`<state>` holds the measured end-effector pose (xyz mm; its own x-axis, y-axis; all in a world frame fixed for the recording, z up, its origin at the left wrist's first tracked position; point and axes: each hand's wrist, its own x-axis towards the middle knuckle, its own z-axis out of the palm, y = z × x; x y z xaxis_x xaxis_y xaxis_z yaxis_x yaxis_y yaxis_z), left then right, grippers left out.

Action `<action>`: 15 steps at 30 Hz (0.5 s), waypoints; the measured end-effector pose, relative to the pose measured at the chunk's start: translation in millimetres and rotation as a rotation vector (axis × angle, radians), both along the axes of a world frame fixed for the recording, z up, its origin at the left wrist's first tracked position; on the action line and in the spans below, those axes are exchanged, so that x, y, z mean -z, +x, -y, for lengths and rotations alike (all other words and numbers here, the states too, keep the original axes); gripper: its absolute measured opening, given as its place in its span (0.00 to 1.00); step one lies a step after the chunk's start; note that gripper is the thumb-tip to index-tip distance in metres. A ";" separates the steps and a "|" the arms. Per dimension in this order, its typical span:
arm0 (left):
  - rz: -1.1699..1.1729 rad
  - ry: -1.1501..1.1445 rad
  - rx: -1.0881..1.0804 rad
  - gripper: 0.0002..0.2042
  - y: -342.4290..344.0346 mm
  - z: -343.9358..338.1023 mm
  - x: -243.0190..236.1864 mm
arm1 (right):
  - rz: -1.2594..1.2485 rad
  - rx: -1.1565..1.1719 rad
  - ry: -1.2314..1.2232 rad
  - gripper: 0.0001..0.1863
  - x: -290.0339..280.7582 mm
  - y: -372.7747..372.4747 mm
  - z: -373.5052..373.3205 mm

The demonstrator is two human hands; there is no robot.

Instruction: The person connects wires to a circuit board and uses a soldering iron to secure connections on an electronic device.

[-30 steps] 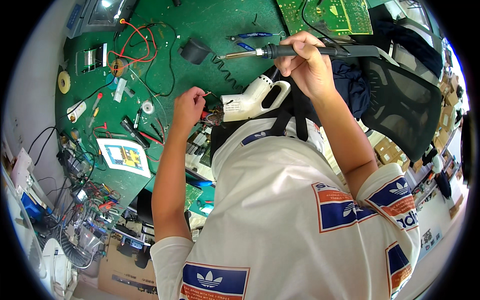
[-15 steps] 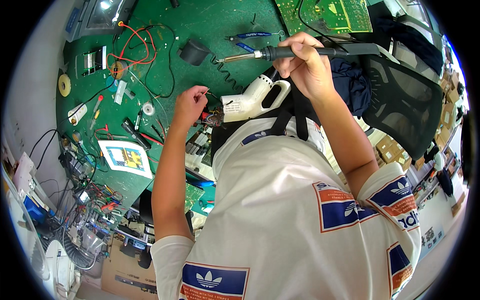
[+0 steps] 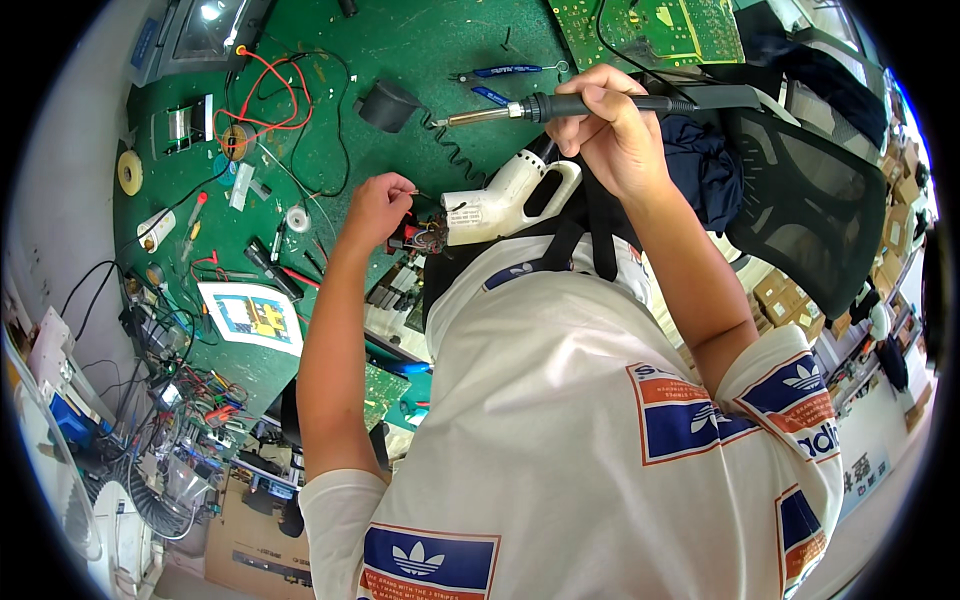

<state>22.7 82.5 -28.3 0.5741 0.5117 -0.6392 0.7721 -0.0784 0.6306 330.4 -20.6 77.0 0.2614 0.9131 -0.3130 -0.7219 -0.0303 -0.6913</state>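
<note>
Right hand (image 3: 610, 135) has its fingers clamped on a soldering iron (image 3: 560, 106), held level above the green surface (image 3: 440, 50). Tip points to the person's left, in the air, well apart from the work; not touching anything.

Left hand (image 3: 375, 208) has fingers pinched together on something thin, looks like a wire or strand of solder, too small to tell which. It sits just beside the open nose of a white handheld device (image 3: 505, 200) with a loop handle. That device lies at the near edge of the surface, close to the chest, nose toward the left hand, with red and dark wiring (image 3: 425, 237) exposed at the nose. A black coiled cord (image 3: 450, 150) runs up from the device toward a dark cup-shaped piece (image 3: 388, 103).

Progress, as a judgement: device is opened and wiring is exposed, left hand is positioning at the joint, iron is in hand but not applied. So prep looks done; the actual joint and closing up appear left. Can't see any finished joints at this scale.

Around: blue-handled pliers (image 3: 505, 71), a green circuit board (image 3: 650, 25) at the far edge, red and black leads (image 3: 275, 95), a tape roll (image 3: 130, 172), and a printed card (image 3: 250, 315) at the left.
</note>
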 end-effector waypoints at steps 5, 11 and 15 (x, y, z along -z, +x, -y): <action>-0.062 -0.053 0.055 0.07 4.3 -5.7 -6.6 | -0.001 0.000 0.001 0.10 1.5 -0.1 1.0; -0.067 -0.061 0.070 0.08 3.6 -9.5 -7.5 | 0.003 -0.004 -0.009 0.09 1.2 -0.4 1.4; -0.045 -0.088 0.019 0.09 -0.1 -8.9 -4.7 | 0.000 0.003 -0.019 0.09 1.2 -0.2 2.3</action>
<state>22.6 91.4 -23.7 0.5528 0.4417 -0.7066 0.7986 -0.0388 0.6006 330.2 -22.9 75.9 0.2638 0.9064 -0.3299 -0.7220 -0.0412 -0.6907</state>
